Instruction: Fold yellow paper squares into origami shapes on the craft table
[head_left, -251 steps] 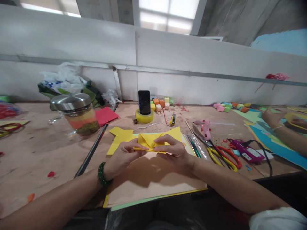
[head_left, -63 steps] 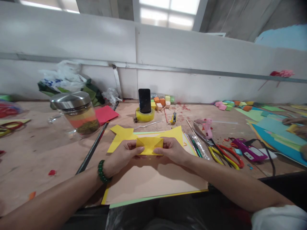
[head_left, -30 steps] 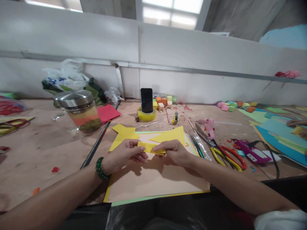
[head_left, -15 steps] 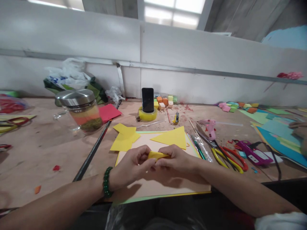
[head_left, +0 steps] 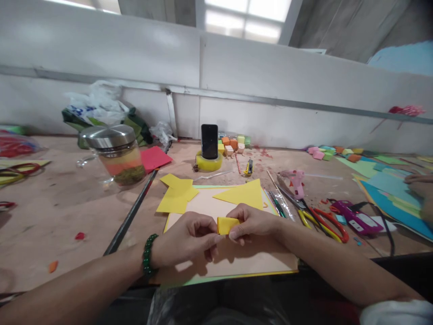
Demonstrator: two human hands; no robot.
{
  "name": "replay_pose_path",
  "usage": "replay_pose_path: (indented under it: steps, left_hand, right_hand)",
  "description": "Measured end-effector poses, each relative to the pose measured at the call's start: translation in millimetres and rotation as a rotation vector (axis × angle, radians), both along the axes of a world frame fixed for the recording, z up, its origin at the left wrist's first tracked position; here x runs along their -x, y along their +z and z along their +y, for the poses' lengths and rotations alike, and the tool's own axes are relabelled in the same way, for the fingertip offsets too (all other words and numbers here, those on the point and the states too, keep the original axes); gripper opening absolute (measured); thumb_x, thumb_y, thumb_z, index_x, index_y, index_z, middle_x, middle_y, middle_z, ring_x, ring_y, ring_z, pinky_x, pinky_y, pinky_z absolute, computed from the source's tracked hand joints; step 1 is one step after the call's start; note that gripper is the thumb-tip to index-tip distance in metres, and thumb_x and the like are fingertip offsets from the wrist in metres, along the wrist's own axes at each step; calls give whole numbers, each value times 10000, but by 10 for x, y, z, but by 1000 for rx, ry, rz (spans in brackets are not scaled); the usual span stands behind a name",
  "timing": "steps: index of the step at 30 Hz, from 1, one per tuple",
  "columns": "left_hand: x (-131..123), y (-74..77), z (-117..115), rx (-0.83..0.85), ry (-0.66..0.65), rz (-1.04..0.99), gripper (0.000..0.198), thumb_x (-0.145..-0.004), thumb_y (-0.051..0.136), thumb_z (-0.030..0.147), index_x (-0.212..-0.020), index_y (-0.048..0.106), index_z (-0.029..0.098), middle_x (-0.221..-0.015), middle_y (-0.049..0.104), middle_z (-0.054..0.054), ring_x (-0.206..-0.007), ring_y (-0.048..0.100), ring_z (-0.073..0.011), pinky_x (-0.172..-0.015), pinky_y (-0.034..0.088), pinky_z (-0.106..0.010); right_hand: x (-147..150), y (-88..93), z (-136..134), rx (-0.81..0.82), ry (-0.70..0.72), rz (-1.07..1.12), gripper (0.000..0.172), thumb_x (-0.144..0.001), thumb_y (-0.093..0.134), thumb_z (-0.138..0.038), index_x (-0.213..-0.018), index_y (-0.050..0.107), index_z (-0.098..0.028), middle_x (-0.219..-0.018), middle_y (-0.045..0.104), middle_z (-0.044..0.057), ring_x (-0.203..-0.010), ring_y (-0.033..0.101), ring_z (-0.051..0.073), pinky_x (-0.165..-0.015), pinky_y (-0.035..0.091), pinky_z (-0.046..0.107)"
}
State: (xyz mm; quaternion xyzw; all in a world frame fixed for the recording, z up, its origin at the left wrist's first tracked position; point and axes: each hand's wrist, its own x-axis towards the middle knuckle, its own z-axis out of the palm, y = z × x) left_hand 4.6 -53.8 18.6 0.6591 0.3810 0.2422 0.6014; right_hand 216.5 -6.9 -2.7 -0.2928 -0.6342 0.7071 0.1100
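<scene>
Between my two hands is a small folded piece of yellow paper point(head_left: 228, 225), held just above a stack of coloured paper sheets point(head_left: 250, 259). My right hand point(head_left: 253, 223) pinches its right end with the thumb in front. The fingertips of my left hand point(head_left: 191, 237) close on its left edge; a green bead bracelet circles that wrist. Behind the hands, cut yellow paper pieces point(head_left: 177, 195) lie at the stack's left corner. A yellow paper triangle point(head_left: 245, 193) rests on its far right part.
A phone point(head_left: 209, 141) stands in a yellow tape roll point(head_left: 209, 163). To the left is a lidded glass jug point(head_left: 117, 158). Scissors point(head_left: 324, 221), a pink glue gun point(head_left: 297, 181) and a purple device point(head_left: 358, 219) lie right. Another person's hand point(head_left: 421, 178) is at the far right.
The yellow paper has turned from a narrow, tilted strip view to show a flat, squarish face. My left hand has shifted slightly down and to the right.
</scene>
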Motion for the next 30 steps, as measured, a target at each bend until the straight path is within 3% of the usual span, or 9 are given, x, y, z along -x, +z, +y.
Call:
replay_pose_path:
  steps: [9,17,30]
  left_hand:
    - [-7,-28,41,70,-10,-46,220,-710,660,331,-607,579,153,-553,660,-17,-485,603,-106,-468,476,-171]
    - [16,6,32,70,-13,-8,167,-704,636,305,-649,576,159,-574,675,-25,-492,621,-125,-456,481,-185]
    - [-14,-59,33,-75,65,111,273,-716,593,382,-559,524,170,-542,645,-29,-486,596,-115,-452,462,-178]
  right_hand:
    - [10,29,6,14,10,-30,458,-607,805,-513,-673,612,-103,-474,549,-47,-384,416,28,-384,301,156]
    - [4,-6,-4,9,-25,-33,443,-612,805,-502,-692,627,-105,-525,597,-22,-439,513,61,-446,422,172]
    - [25,-27,-15,-152,-62,-59,406,-665,759,-481,-643,575,-120,-501,529,-40,-416,439,54,-400,324,165]
